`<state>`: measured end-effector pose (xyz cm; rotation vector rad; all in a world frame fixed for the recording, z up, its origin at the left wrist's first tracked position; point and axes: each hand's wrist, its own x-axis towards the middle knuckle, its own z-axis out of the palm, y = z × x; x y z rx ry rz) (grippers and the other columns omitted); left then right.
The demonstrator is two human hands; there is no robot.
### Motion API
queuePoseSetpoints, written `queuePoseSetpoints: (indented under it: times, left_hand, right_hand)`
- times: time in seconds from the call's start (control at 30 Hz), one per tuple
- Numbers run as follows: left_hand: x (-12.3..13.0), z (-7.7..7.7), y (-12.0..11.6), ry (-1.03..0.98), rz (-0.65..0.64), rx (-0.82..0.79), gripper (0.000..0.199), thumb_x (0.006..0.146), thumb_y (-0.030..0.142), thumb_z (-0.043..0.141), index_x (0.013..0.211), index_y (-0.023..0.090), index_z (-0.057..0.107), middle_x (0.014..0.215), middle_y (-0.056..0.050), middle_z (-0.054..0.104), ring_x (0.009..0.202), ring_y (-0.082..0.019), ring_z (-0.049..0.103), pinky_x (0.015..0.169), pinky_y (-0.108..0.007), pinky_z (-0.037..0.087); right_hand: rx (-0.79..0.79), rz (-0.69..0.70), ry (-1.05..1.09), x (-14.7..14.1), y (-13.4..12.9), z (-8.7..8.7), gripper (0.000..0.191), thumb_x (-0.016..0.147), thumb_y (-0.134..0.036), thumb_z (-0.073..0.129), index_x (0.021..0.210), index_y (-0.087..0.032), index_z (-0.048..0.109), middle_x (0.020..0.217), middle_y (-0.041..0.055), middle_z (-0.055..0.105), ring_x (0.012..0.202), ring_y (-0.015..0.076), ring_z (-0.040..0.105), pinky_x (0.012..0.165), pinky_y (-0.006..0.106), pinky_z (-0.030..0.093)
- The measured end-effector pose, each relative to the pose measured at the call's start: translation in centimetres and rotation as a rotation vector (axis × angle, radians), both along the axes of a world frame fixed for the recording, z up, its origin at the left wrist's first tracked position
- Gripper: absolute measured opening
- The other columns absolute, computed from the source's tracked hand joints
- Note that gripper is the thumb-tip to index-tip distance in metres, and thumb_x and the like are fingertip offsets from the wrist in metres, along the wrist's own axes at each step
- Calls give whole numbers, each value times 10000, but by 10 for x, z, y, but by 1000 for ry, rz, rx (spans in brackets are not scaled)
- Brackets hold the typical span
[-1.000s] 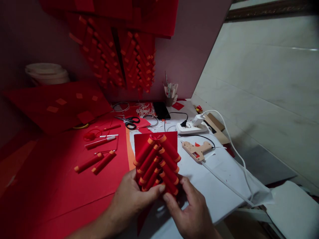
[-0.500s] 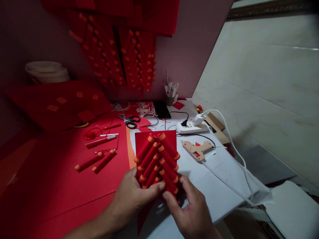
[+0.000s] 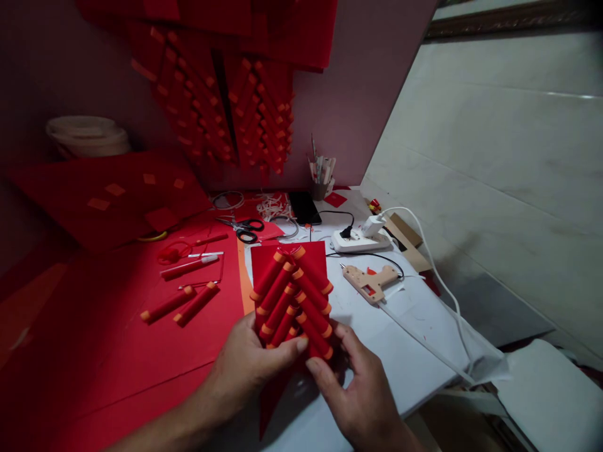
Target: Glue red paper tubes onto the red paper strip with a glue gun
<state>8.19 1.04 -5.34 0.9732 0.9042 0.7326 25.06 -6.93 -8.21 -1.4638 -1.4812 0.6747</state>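
Observation:
Between my hands is a paper firecracker decoration (image 3: 293,301), with slanted red rolls banded in orange fixed on a red card in a V pattern. My left hand (image 3: 257,358) grips its lower left side, thumb lying across the bottom rolls. On the lower right, my right hand (image 3: 360,389) is closed around the edge, with its thumb at the lowest roll. A pointed red tip of the card hangs below. Two loose red paper rolls (image 3: 196,304) lie to the left. To the right rests a beige glue gun (image 3: 370,281) with a glue stick in it.
Behind are black-handled scissors (image 3: 247,231), a phone (image 3: 304,208), a pen cup (image 3: 320,188) and a white power strip (image 3: 360,240) with cables. A red marker (image 3: 189,267) lies at left. Finished firecracker strings (image 3: 261,119) hang on the wall. A white chair (image 3: 551,402) stands right.
The decoration has shifted slightly left and up in view, with both hands still holding it. Everything else stays in place apart from a small camera shift.

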Motion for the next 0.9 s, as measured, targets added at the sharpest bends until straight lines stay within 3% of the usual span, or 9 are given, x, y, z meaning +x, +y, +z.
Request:
queuePoseSetpoints:
  times: [0.23,0.47,0.57,0.9]
  left_hand:
    - [-2,-1,3,-40,-45,-69,439,602,239,935,1004,182,766,930,-71,827,900,-290,774,796,-332,604]
    - [-1,6,5,19,-12,-81,502,560,203,951,1028,178,772,945,-71,829,930,-290,770,794,-311,599]
    - [0,5,4,41,30,-83,501,544,219,957,1008,173,775,902,-63,830,908,-279,773,742,-282,596]
    - [1,-2,4,58,61,-97,522,537,251,964,1015,174,771,910,-69,831,970,-309,766,773,-316,603]
  right_hand:
    - [-143,-7,116,-3,4,12,317,871,-316,663,1176,-233,648,933,27,775,702,163,721,617,223,578]
    - [-154,-9,277,-1,11,21,336,883,-334,682,1198,-229,632,1064,63,783,951,216,759,779,266,618]
    - [-159,31,322,-2,12,20,314,890,-319,685,1189,-235,631,1056,55,782,964,213,760,792,263,619]
    - [-183,-19,200,-5,11,13,312,886,-361,674,1165,-225,638,984,46,781,815,188,746,679,243,587]
